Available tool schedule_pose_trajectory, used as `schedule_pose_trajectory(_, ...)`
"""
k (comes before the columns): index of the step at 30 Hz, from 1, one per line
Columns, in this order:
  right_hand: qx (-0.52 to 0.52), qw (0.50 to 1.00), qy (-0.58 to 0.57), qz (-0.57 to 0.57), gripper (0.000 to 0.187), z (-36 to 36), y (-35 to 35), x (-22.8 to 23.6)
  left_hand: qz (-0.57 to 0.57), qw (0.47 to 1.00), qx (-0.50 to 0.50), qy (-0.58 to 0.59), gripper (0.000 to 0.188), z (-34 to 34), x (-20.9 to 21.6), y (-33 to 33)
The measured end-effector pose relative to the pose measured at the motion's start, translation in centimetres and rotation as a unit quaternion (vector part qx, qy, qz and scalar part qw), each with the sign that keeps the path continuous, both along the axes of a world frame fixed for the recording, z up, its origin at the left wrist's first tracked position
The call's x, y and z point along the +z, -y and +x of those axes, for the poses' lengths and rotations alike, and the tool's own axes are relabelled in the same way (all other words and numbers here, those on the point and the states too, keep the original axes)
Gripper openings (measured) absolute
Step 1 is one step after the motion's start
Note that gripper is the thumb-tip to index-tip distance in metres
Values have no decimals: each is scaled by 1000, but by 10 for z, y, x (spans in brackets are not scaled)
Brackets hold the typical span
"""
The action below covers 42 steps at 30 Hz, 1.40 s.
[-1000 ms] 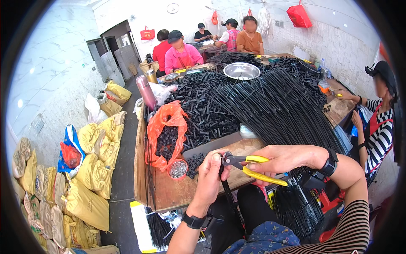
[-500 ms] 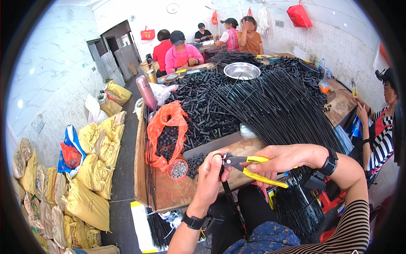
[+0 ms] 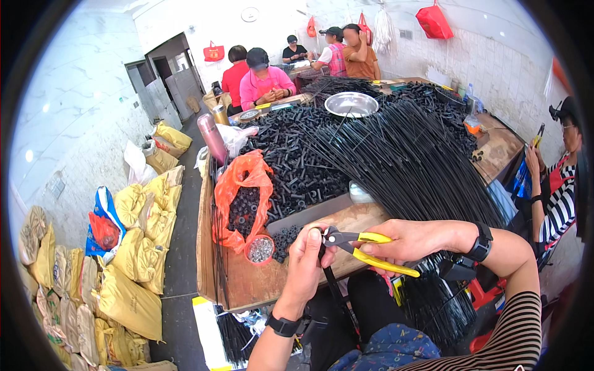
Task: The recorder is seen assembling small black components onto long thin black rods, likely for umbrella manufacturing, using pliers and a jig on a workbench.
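My right hand (image 3: 409, 240) is closed round pliers (image 3: 344, 237) with dark jaws and yellow handles. The fingers of my left hand (image 3: 303, 258) pinch the upper end of a thin black rod (image 3: 335, 288), which hangs down toward my lap. The plier jaws meet the rod's end at my left fingertips; any small part between them is hidden. Just left of this hand, a small red dish (image 3: 260, 250) of silvery bits stands beside loose black tubular pieces (image 3: 284, 240) on the wooden table.
Long black rods (image 3: 402, 161) lie heaped across the table (image 3: 247, 284), beside a metal bowl (image 3: 352, 104) and an orange plastic bag (image 3: 237, 185). Yellow sacks (image 3: 127, 290) line the left wall. Several co-workers sit round the far side; one (image 3: 557, 173) holds pliers at right.
My hands keep nearly the same grip and place. The pink-clad co-worker's head has bent down. At right, the co-worker's pliers have swung over, and the person in orange has turned aside.
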State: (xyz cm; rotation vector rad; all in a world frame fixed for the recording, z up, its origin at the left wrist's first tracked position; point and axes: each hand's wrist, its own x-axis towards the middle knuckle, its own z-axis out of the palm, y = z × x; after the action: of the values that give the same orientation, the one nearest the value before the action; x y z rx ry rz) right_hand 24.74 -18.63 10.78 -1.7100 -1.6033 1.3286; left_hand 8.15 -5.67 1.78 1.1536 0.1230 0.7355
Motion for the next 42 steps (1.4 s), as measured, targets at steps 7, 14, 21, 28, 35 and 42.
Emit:
schedule_pose_trajectory(7, -6, 998, -34, -51, 39, -5, -2, 1, 16, 999, 26, -14, 31, -4, 2, 2)
schedule_pose_trajectory(14, -9, 995, -70, -75, 38, -9, -3, 6, 6, 999, 50, -21, 30, -10, 5, 4)
schedule_pose_trajectory(21, -93, 990, -100, -21, 33, -21, 3, -18, 8, 997, 71, -35, 30, -7, 5, 3)
schedule_pose_trajectory(28, -221, 972, 25, 77, 26, -2, -2, -47, -11, 990, 142, 11, 32, -34, 6, 7)
schedule_pose_trajectory(35, -279, 875, 328, 223, 26, 8, -41, -119, -18, 990, 140, 29, 32, -43, 12, 18)
schedule_pose_trajectory(42, -248, 837, 394, 286, 25, 18, -66, -148, -14, 991, 136, 16, 33, -37, 8, 8)
